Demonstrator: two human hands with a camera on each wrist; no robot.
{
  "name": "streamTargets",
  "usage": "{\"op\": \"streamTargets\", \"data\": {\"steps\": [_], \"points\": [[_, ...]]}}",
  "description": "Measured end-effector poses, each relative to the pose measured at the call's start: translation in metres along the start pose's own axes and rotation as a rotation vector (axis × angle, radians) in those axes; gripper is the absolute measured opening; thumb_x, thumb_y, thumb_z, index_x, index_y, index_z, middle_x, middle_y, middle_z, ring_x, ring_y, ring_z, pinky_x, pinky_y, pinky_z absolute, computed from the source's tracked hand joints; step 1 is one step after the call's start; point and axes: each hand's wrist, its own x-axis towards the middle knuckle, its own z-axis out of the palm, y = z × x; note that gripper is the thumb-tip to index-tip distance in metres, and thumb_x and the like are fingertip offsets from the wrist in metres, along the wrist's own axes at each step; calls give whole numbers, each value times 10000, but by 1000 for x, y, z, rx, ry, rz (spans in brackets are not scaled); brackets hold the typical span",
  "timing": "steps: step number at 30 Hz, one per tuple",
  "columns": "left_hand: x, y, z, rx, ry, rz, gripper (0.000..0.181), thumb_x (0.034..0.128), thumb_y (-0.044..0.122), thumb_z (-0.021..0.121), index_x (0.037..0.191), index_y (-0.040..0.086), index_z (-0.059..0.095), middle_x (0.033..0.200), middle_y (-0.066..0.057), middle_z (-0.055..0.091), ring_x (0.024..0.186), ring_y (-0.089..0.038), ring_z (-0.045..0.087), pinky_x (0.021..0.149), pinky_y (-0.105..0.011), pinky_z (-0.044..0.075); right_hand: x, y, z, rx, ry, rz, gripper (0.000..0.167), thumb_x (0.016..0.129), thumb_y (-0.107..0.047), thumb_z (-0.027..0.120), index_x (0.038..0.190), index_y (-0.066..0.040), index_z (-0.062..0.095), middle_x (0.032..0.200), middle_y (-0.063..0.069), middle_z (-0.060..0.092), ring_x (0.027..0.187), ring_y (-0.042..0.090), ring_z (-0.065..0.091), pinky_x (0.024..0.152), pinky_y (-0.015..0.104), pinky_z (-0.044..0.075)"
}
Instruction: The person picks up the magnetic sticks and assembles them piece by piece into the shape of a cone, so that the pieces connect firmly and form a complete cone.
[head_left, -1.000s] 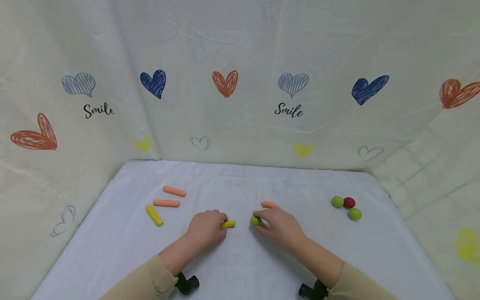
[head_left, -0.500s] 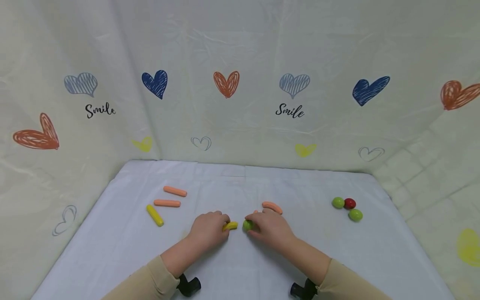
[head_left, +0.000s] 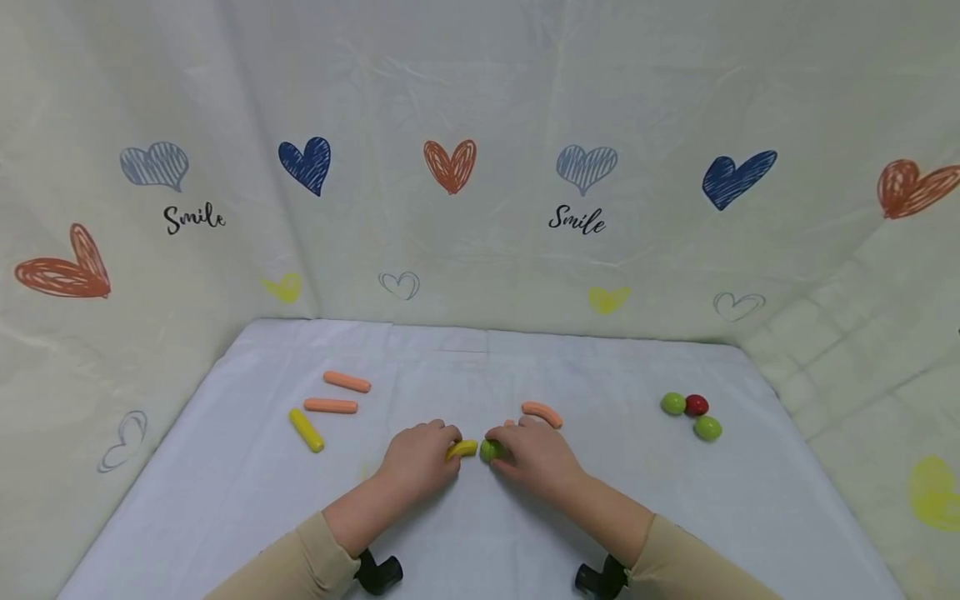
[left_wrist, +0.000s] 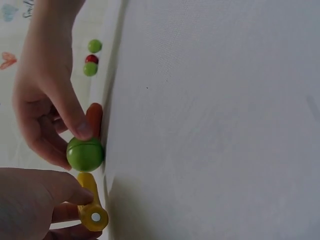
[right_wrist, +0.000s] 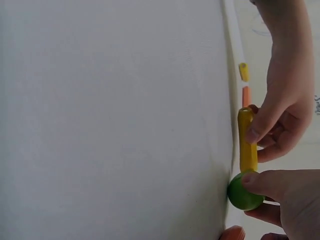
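My left hand (head_left: pixel 422 457) pinches a yellow stick (head_left: pixel 462 448) between thumb and fingers; in the left wrist view a round white spot marks the near end of the stick (left_wrist: pixel 91 200). In my right hand (head_left: pixel 542 460) a green ball (head_left: pixel 491 451) is held by thumb and fingertips. Ball and stick end face each other almost in contact, and whether they touch I cannot tell. Just behind the right hand lies a curved orange stick (head_left: pixel 542 414). A bit of orange (head_left: pixel 509 422) shows past the right fingers, mostly hidden.
On the left of the white table (head_left: pixel 480 533) lie two straight orange sticks (head_left: pixel 347 382) and another yellow stick (head_left: pixel 306 430). Two green balls (head_left: pixel 707 429) and a red ball (head_left: pixel 697 405) sit together at the right. A patterned curtain (head_left: pixel 495 250) rises behind the table.
My right hand has carried the green ball left and slightly nearer to me, closing the gap to the yellow stick. The left hand has shifted slightly right. More of the curved orange stick shows.
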Motion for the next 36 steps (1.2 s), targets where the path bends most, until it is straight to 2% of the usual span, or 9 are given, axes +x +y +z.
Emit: {"op": "streamTargets", "data": {"steps": [8,15,20,26,31,36], "points": [[2,1,4,-5,2,-12,193,857,203,721,1044,153,722,789,67,562,641,-86,484,567,-265,411,2,-2,-2,-10,22,-20,308,829,-290,807,1100,-175,716,828,-80,641,636,92,427,601,236,401],[2,0,6,-10,12,-9,186,862,208,715,1040,152,717,793,68,571,639,-83,490,565,-266,417,2,-1,-1,-2,16,-16,312,832,-284,807,1108,-171,714,836,-77,646,641,91,443,607,234,411],[3,-5,10,-64,1,8,189,891,244,705,1061,161,710,800,86,558,644,-66,490,582,-261,427,3,-2,-4,19,-9,-8,335,823,-277,820,1122,-168,716,853,-76,658,663,92,456,619,241,420],[6,-10,13,-178,-33,-2,195,907,262,695,1087,187,708,828,109,582,683,-51,519,634,-279,451,4,-1,-6,35,-12,-28,331,830,-257,814,1132,-163,715,901,-69,682,736,107,536,684,272,462],[8,-10,12,-241,-106,-47,216,908,299,696,1092,185,702,810,102,569,681,-84,516,620,-295,438,2,1,-6,32,19,-66,325,838,-262,808,1139,-175,720,1049,-53,699,933,128,644,813,305,513],[8,-10,12,-300,-161,-74,232,917,318,689,1097,172,696,806,94,562,680,-103,517,612,-300,434,1,2,-6,33,22,-73,312,839,-272,807,1129,-183,731,1048,-52,691,962,123,645,825,306,519]]}}
